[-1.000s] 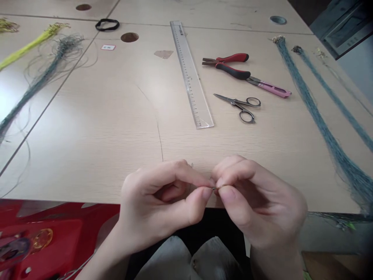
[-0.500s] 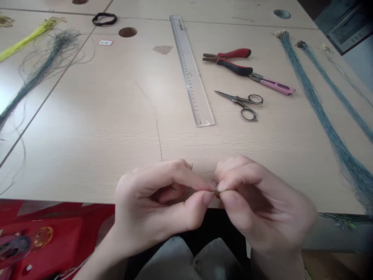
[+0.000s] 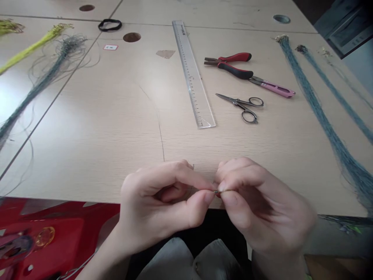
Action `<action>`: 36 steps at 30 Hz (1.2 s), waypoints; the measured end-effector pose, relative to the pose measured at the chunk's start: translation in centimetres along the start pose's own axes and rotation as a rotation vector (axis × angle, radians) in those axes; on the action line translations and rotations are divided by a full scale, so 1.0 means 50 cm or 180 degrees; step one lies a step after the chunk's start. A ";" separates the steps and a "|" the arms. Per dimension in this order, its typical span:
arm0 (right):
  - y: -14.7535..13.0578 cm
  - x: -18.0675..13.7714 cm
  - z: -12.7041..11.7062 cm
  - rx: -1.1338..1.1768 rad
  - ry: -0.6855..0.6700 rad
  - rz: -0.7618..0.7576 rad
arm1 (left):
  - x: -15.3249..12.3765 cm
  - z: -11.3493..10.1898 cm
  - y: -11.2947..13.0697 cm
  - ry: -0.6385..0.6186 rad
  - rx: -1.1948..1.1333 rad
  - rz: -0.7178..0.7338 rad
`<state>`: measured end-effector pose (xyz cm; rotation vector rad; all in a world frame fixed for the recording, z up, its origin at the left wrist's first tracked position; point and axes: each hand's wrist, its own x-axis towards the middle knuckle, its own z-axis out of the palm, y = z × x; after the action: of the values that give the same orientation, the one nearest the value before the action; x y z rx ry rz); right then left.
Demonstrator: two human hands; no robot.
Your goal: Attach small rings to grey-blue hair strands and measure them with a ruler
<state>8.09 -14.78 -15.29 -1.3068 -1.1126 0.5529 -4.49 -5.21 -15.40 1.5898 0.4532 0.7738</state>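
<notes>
Your left hand [image 3: 163,198] and right hand [image 3: 262,206] meet in front of you, close to the near edge of the wood-grain tabletop [image 3: 110,136]. On each hand, thumb and index finger are closed in a pinch on the thin cord [image 3: 215,191], with the fingertips of the two hands almost touching. Status, as judged from this view: the cord is secured from both sides and the fine handwork at the pinch point is under way, not complete, since neither hand has released it. The amount left to do cannot be read here. The pliers [image 3: 230,64], scissors [image 3: 237,102] and clear ruler [image 3: 194,77] lie on the tabletop beyond your hands, out of use. Inspect the cord: only a short length shows, olive to yellowish on the right, with a small dark point between the fingertips. Whether that point is a knot, a bead or a fitting is too small to tell. A dark thread [image 3: 160,134] runs along the tabletop toward your left hand; its connection to the cord is hidden by the fingers
</notes>
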 end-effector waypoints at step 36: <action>0.001 0.001 0.000 -0.0443 0.0105 -0.0309 | 0.003 -0.003 0.004 -0.0006 0.0176 -0.0129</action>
<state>8.10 -14.73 -15.31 -1.3685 -1.1976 0.3865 -4.52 -5.04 -15.17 1.6278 0.5077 0.7343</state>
